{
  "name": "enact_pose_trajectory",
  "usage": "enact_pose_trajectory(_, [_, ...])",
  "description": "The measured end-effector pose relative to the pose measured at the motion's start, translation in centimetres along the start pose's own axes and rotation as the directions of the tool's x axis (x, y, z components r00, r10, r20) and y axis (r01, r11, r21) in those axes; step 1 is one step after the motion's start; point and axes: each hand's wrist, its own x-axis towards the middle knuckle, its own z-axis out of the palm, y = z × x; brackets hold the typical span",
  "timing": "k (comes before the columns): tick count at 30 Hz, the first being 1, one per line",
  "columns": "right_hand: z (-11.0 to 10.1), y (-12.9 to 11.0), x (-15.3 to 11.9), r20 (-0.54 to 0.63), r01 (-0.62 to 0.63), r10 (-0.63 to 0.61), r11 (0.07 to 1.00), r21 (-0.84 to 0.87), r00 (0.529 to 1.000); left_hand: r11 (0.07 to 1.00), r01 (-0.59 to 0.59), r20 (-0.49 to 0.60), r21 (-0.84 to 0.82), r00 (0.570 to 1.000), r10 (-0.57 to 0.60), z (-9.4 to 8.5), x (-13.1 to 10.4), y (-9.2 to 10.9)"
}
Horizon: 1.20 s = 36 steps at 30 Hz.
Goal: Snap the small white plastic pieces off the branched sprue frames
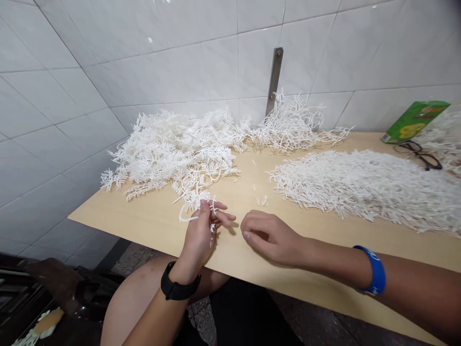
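My left hand (201, 228) pinches a white branching plastic sprig (187, 219) between thumb and index finger, with its curled stem sticking out to the left. The other fingers of that hand reach toward the right. Close by, my right hand (272, 236) is closed above the table with thumb and fingertips together; whatever they may hold is hidden. A tangled heap of white branching sprigs (173, 149) lies just beyond my left hand. Beyond my right hand is a long, flatter pile of small white pieces (360, 185). A few loose white bits (264, 201) lie between them.
A smaller white heap (293, 122) rests against the tiled wall (216, 67) beneath a metal bracket (275, 77). At the back right are a green box (414, 122) and dark-framed glasses (419, 153). The wooden table's (144, 226) front edge runs above my legs.
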Motion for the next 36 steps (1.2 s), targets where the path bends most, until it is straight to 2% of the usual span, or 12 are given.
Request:
enact_pose_trajectory(3, [-0.6,1.4,0.0,-0.118,-0.07,0.036,0.951,-0.302,0.992,0.998,-0.018,0.046,0.061,0.999,0.015,0.4,-0.1,-0.1])
enact_pose_trajectory(6, [-1.1,1.5,-0.1,-0.227,-0.131,0.039,0.904,-0.408,0.973,1.0,-0.02,-0.052,-0.01,0.998,0.019,0.4,0.0,-0.4])
enact_pose_trajectory(8, [-1.0,0.8,0.2,-0.149,-0.039,-0.015,0.935,-0.352,0.989,0.996,-0.008,-0.108,-0.086,0.994,-0.001,0.2,0.2,-0.6])
enact_pose_trajectory(11, [0.0,0.0,2.0,0.105,0.103,-0.079,0.965,-0.241,0.991,0.988,-0.018,-0.176,-0.152,0.984,-0.009,0.0,0.5,-0.6])
enact_pose_trajectory(16, [0.6,2.8,5.9,0.183,-0.08,0.161,0.92,-0.383,0.97,0.973,-0.039,-0.249,-0.227,0.968,-0.019,0.3,0.7,0.1])
enact_pose_trajectory(20, [-1.6,5.6,5.7,0.029,-0.341,0.414,0.785,-0.517,0.91,0.981,-0.012,-0.243,-0.192,0.969,-0.035,0.4,0.6,0.0])
enact_pose_trajectory(23, [-3.6,6.3,4.1,-0.119,-0.488,0.518,0.671,-0.558,0.847,0.979,-0.018,-0.228,-0.203,0.973,-0.029,0.3,0.5,-0.3])
enact_pose_trajectory(25, [-4.4,6.0,3.4,-0.141,-0.499,0.521,0.652,-0.571,0.842,0.977,-0.018,-0.214,-0.215,0.977,-0.029,0.2,0.4,-0.4])
enact_pose_trajectory(27, [-4.3,5.6,3.7,-0.095,-0.447,0.489,0.68,-0.581,0.867,0.977,-0.017,-0.196,-0.212,0.98,-0.026,0.1,0.4,-0.4])
enact_pose_trajectory(31, [-3.4,5.8,6.8,-0.012,-0.366,0.448,0.716,-0.595,0.894,0.98,-0.002,-0.189,-0.197,0.981,-0.035,0.1,0.5,-0.2])
enact_pose_trajectory(34, [-3.4,7.0,8.4,-0.054,-0.411,0.487,0.668,-0.621,0.872,0.979,-0.005,-0.205,-0.203,0.978,-0.038,0.1,0.5,-0.2])
enact_pose_trajectory(36, [-3.9,7.7,8.2,-0.123,-0.476,0.531,0.605,-0.639,0.839,0.98,-0.013,-0.201,-0.201,0.979,-0.028,0.1,0.6,-0.3])
